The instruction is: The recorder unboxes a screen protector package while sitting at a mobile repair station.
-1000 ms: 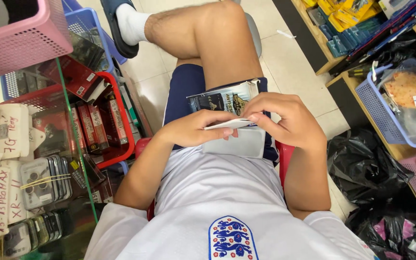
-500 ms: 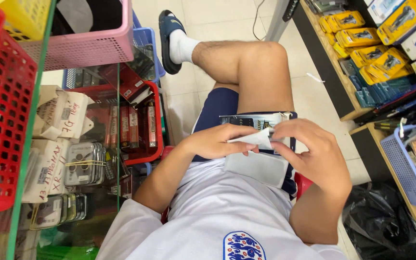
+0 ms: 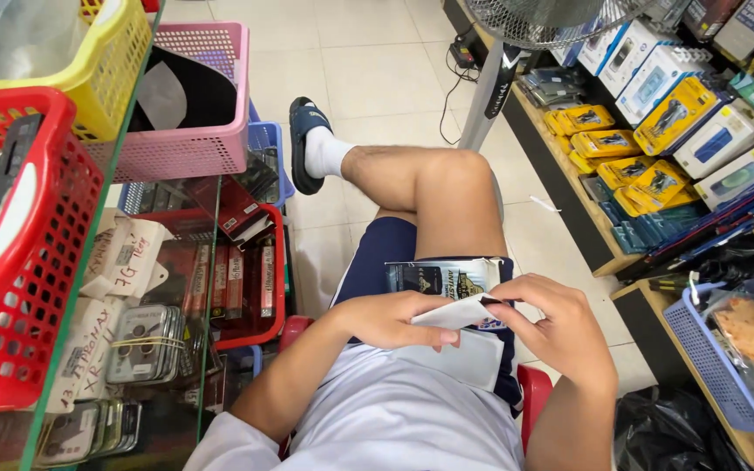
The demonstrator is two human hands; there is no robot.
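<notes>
White paper sleeve (image 3: 462, 314) sat pinched between both hands: left hand (image 3: 394, 321) gripped its near edge, right hand (image 3: 560, 330) clasped its far corner. Beneath them, a dark glossy packet (image 3: 434, 279) rested on the lap.

Small retail shop, phone accessories by the look of the stock. Shelf (image 3: 569, 222) on the right carries rows of yellow blister packs (image 3: 599, 144) and white boxed goods (image 3: 656, 78). Glass counter (image 3: 207, 288) on the left holds plastic baskets: red basket (image 3: 23, 288), pink basket (image 3: 194, 131), yellow basket (image 3: 89, 61). Bundled packets (image 3: 137, 344) stacked below. Tiled floor (image 3: 377, 70); standing fan (image 3: 517, 35).
</notes>
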